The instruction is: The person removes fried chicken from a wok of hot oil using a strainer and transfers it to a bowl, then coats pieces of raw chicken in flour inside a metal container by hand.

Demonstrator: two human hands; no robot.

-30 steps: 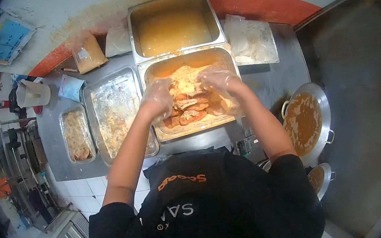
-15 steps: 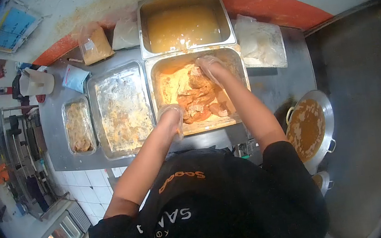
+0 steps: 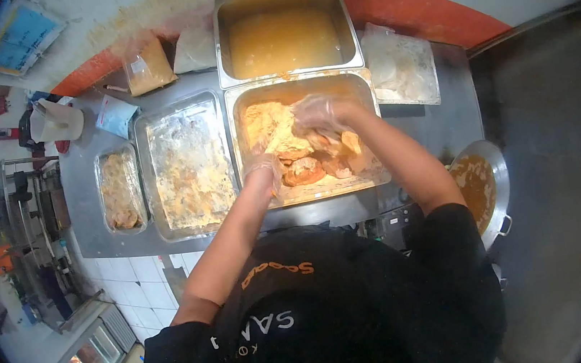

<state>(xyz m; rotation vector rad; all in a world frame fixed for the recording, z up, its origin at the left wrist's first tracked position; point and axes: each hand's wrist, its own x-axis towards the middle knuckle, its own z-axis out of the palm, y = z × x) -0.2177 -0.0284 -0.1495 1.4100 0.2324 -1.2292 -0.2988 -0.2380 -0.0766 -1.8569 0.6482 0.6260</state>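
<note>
A deep steel pan (image 3: 375, 124) holds orange breading flour (image 3: 270, 120) and several raw meat pieces (image 3: 304, 172), reddish and partly coated. My right hand (image 3: 319, 118), in a clear plastic glove, reaches in from the right and touches the upper meat pieces. Its fingers are smeared by motion, and whether they grip anything is unclear. Also gloved, my left hand (image 3: 262, 174) sits inside the left wall beside the meat, its fingers mostly hidden behind the hand.
Behind is a second steel pan (image 3: 353, 32) of cloudy yellowish liquid. To the left lie a large floury tray (image 3: 212, 107) and a small tray (image 3: 120, 191) with food. Bags (image 3: 148, 68) line the wall; a plastic bag (image 3: 400, 66) lies right. A wide pan (image 3: 499, 181) stands lower right.
My right hand has moved down and inward from the pan's back edge onto the meat, covering its upper part. The meat has shifted. My left hand has hardly moved.
</note>
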